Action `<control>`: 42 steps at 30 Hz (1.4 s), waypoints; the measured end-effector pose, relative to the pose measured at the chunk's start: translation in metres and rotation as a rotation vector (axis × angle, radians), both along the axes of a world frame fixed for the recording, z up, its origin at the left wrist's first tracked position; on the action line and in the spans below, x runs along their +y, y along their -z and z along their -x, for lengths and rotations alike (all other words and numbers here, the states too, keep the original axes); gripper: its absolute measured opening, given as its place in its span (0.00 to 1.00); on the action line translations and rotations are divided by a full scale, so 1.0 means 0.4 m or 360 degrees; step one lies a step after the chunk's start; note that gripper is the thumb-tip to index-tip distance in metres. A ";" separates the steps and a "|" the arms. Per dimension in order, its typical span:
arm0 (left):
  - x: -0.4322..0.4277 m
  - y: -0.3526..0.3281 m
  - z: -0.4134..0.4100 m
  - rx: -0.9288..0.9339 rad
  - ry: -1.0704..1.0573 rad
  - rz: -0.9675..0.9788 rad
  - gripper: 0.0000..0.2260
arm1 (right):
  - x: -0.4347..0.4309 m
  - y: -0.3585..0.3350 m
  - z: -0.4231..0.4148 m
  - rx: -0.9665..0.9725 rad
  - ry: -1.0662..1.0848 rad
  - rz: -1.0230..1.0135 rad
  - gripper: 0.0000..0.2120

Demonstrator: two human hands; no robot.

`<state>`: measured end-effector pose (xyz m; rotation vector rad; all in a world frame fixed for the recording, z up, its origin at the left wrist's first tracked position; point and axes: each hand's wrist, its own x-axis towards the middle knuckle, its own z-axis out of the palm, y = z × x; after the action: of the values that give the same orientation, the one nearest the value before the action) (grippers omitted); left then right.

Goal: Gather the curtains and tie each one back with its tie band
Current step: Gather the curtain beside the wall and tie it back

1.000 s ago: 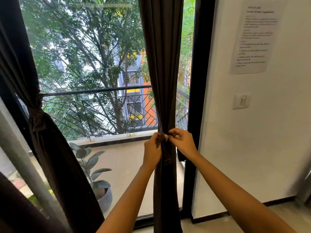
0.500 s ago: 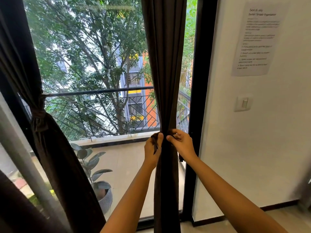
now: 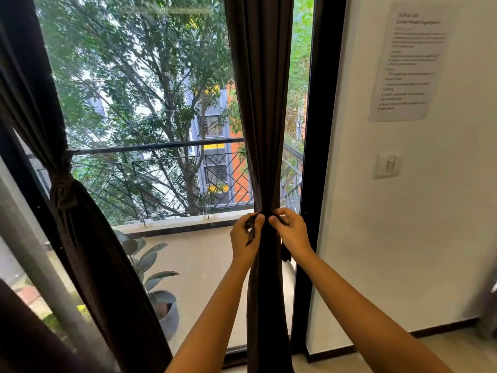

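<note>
The right curtain (image 3: 265,130) hangs gathered into 1 narrow column just left of the black door frame (image 3: 318,130). Both hands meet at its front, thumbs nearly touching. The left hand (image 3: 246,238) curls its fingers round a loose end of the tie band (image 3: 250,234), and the right hand (image 3: 291,232) pinches the other end, which dangles below it. The left curtain (image 3: 80,251) is already cinched by a second band (image 3: 61,184). A potted plant (image 3: 161,305) stands outside on the balcony.
</note>
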<state>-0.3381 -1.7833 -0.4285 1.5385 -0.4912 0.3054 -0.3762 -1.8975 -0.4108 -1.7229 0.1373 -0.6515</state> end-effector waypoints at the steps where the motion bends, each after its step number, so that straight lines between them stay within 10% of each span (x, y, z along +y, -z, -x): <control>1: 0.000 0.001 -0.003 0.0006 0.0017 -0.0008 0.05 | 0.000 -0.002 0.000 0.0001 -0.0019 -0.0028 0.06; 42: -0.017 0.011 -0.068 0.0072 0.0215 0.0046 0.08 | -0.043 0.003 -0.082 0.0066 -0.0123 -0.0001 0.04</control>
<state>-0.3110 -1.7902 -0.4329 1.4732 -0.5502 0.1721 -0.3435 -1.9146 -0.4122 -1.7330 0.0995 -0.5589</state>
